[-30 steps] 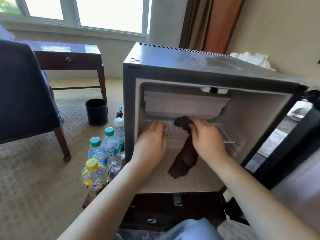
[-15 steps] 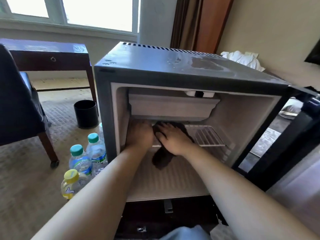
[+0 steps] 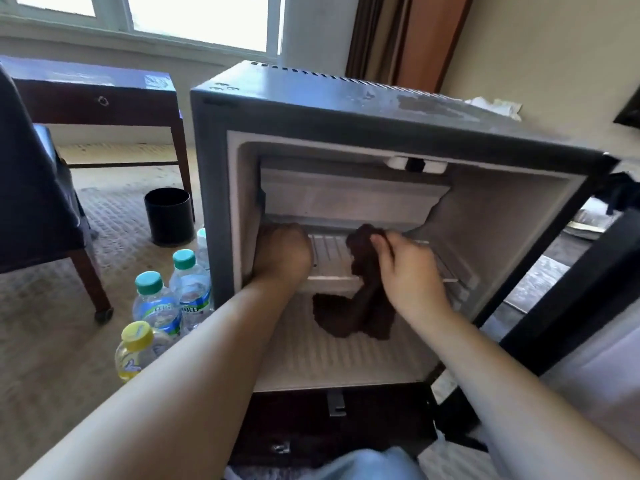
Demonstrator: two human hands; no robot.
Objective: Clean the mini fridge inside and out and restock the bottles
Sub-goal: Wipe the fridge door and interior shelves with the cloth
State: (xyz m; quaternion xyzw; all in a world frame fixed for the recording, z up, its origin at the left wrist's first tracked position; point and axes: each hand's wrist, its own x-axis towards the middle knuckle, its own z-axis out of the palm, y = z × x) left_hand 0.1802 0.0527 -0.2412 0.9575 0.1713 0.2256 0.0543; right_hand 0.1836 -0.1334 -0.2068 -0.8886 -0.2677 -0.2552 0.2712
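Observation:
The dark grey mini fridge stands open in front of me, its pale inside bare of bottles. A white wire shelf runs across the middle. My right hand grips a dark brown cloth on that shelf; the cloth's tail hangs down over the shelf's front edge. My left hand rests on the shelf's left end against the inner wall, its fingers hidden. Several water bottles with green caps and a yellow-capped bottle stand on the carpet left of the fridge.
The fridge door hangs open at the right. A black waste bin sits behind the bottles. A dark wooden side table and an upholstered chair stand at the left. White cloth lies behind the fridge.
My right hand has moved the cloth from the shelf's left part to its middle. My left hand stays at the left end. The view has shifted closer.

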